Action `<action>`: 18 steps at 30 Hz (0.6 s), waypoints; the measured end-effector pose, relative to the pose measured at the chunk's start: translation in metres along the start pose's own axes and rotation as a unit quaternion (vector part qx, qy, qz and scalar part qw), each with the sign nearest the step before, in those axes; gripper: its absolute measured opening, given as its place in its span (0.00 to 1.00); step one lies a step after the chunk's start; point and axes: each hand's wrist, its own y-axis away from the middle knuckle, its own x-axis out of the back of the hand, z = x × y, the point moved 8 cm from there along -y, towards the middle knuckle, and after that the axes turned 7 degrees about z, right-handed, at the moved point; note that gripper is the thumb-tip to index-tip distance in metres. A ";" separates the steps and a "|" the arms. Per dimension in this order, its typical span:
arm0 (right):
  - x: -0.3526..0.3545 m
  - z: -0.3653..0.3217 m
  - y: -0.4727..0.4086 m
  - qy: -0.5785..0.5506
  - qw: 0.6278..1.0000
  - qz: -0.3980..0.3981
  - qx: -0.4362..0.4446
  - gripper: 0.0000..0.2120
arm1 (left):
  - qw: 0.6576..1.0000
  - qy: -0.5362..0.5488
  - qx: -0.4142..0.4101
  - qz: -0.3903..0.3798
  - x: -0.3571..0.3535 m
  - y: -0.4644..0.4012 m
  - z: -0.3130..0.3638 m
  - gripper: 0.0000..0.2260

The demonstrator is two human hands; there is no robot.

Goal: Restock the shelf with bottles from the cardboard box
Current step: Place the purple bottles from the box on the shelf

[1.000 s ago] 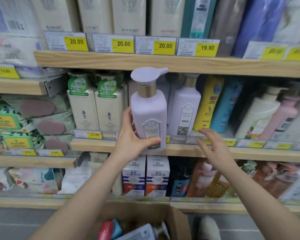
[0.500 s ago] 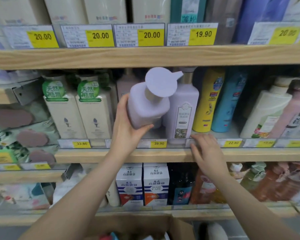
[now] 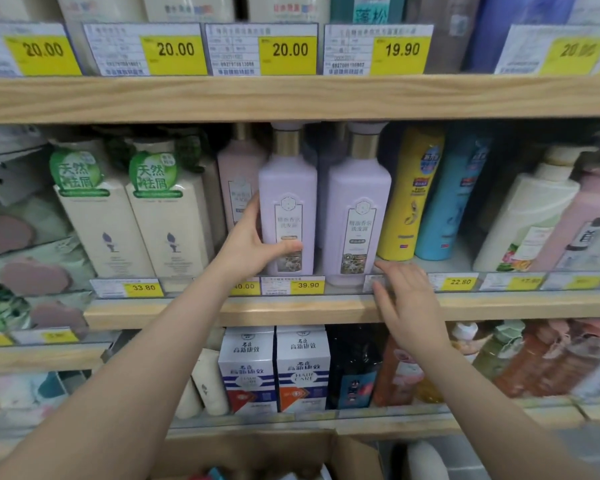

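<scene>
A lilac pump bottle (image 3: 287, 188) with a gold neck stands upright on the middle shelf (image 3: 291, 308). My left hand (image 3: 248, 242) grips its lower left side, thumb across the front label. A second identical lilac bottle (image 3: 357, 199) stands just to its right. My right hand (image 3: 407, 299) rests with straight fingers on the shelf's front edge and price rail, below that second bottle. The cardboard box (image 3: 257, 452) sits at the bottom of the view, its contents mostly out of sight.
Cream bottles with green tags (image 3: 104, 216) stand left of the lilac ones; a pink bottle (image 3: 239, 181) sits behind. Yellow (image 3: 413, 192) and blue (image 3: 454, 188) bottles stand to the right. The upper shelf board (image 3: 291, 98) hangs close above the pump heads. Boxed products (image 3: 274, 368) fill the lower shelf.
The lilac bottle went from tilted in front of the shelf to upright on it, beside its twin. My right hand stayed at the shelf edge. The view moved closer.
</scene>
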 end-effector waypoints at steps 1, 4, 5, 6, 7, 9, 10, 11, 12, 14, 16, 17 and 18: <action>0.000 0.000 0.000 0.003 1.000 0.002 -0.001 0.14 | 1.000 0.003 0.003 -0.002 -0.003 -0.001 -0.002 0.39; -0.001 -0.001 0.001 0.005 1.000 0.006 -0.001 0.16 | 1.000 -0.001 -0.001 0.013 -0.005 -0.001 -0.006 0.41; -0.001 -0.002 0.001 0.005 1.000 0.006 0.001 0.16 | 1.000 -0.007 -0.005 0.020 -0.005 -0.001 -0.006 0.41; 0.000 -0.002 0.002 0.006 1.000 0.006 0.001 0.16 | 1.000 -0.010 -0.009 0.023 -0.005 -0.001 -0.006 0.41; 0.000 -0.002 0.002 0.007 1.000 0.005 0.000 0.16 | 1.000 -0.013 -0.013 0.022 -0.006 -0.001 -0.007 0.41; 0.000 -0.002 0.002 0.007 1.000 0.005 -0.001 0.17 | 0.999 -0.019 -0.020 0.019 -0.008 -0.001 -0.007 0.40; 0.000 -0.003 0.002 0.007 1.000 0.002 0.001 0.17 | 0.999 -0.022 -0.022 0.020 -0.008 -0.001 -0.006 0.40; 0.000 -0.003 0.002 0.006 1.000 -0.002 0.001 0.18 | 0.999 -0.027 -0.022 0.022 -0.008 0.000 -0.005 0.40; 0.000 -0.004 0.002 0.001 1.000 -0.007 -0.002 0.18 | 0.999 -0.035 -0.024 0.027 -0.007 0.001 -0.005 0.39; 0.004 -0.005 0.001 -0.026 0.999 -0.018 -0.024 0.19 | 0.997 -0.062 -0.031 0.044 -0.005 0.006 -0.001 0.40; 0.013 -0.009 0.002 -0.051 0.998 -0.019 -0.032 0.20 | 0.993 -0.093 -0.023 0.076 0.001 0.022 0.004 0.41; 0.019 -0.013 0.005 -0.054 0.998 -0.016 -0.023 0.20 | 0.990 -0.102 -0.018 0.091 0.005 0.037 0.007 0.39; 0.025 -0.018 0.011 -0.054 0.998 -0.017 -0.015 0.19 | 0.988 -0.109 -0.026 0.108 0.010 0.056 0.009 0.35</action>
